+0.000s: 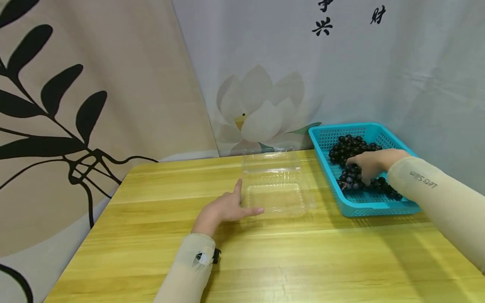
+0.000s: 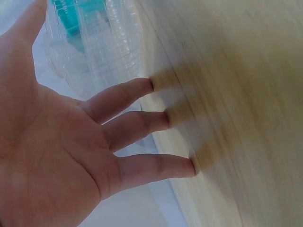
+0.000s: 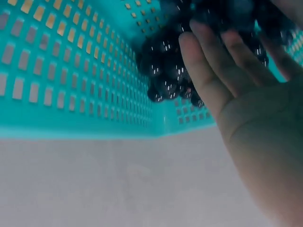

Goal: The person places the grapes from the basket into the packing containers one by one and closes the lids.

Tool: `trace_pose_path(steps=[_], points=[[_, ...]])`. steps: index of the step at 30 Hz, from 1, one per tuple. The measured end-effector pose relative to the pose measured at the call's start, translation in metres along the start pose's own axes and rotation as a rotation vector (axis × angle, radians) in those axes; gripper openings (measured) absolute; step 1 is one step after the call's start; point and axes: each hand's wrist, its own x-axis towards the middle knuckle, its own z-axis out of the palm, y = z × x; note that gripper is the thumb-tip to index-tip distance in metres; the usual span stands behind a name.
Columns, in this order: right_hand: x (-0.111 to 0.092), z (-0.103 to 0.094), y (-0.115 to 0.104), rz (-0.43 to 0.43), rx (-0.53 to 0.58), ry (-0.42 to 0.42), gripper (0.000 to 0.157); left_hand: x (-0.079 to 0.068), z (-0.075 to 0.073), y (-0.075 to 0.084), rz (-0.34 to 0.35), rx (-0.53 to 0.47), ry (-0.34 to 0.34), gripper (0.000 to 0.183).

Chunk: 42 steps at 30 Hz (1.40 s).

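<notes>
My left hand (image 1: 227, 207) is spread at the left side of a clear plastic clamshell box (image 1: 274, 197), which lies opened out with its lid (image 1: 270, 162) towards the back. In the left wrist view, three fingertips of that hand meet the wooden tabletop. My right hand (image 1: 370, 165) reaches down into a turquoise basket (image 1: 342, 206) among dark grapes (image 1: 350, 148). Seen from the right wrist, its fingers (image 3: 208, 75) are extended and only slightly bent, lying against a bunch of grapes (image 3: 165, 64). More grapes (image 1: 386, 188) lie in the front of the basket.
The wooden table (image 1: 151, 235) carries the box at its middle back and the basket at its right back. Behind them hangs a printed curtain (image 1: 159, 84) with leaves and a lotus, close to the table's rear edge.
</notes>
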Motion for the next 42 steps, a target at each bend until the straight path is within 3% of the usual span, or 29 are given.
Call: trace_pose_path(steps=[3,6,9,13,21,27,35,42], points=[[-0.005,-0.012,0.004,-0.043,0.027,0.013,0.075,0.0,0.0,0.0,-0.002,-0.001,0.004,0.134],[-0.004,-0.022,0.009,-0.057,-0.019,0.095,0.057,-0.001,0.0,0.0,-0.007,0.0,0.006,0.133],[-0.001,-0.028,0.013,-0.036,-0.085,0.199,0.051,-0.001,-0.001,0.0,-0.009,0.004,0.004,0.133],[0.002,-0.037,0.013,-0.019,-0.102,0.268,0.055,-0.001,-0.002,0.001,-0.001,0.011,0.005,0.133],[0.018,-0.045,0.016,0.025,-0.099,0.275,0.07,0.0,0.0,0.001,0.004,0.009,0.009,0.133],[0.034,-0.038,0.026,0.047,-0.047,0.259,0.074,0.0,0.0,0.002,0.005,0.02,0.01,0.133],[0.041,-0.024,0.043,0.036,-0.024,0.256,0.081,0.002,0.0,0.002,0.005,0.026,-0.001,0.134],[0.049,-0.022,0.045,0.031,-0.034,0.273,0.076,0.003,0.001,0.003,0.004,0.023,0.001,0.133]])
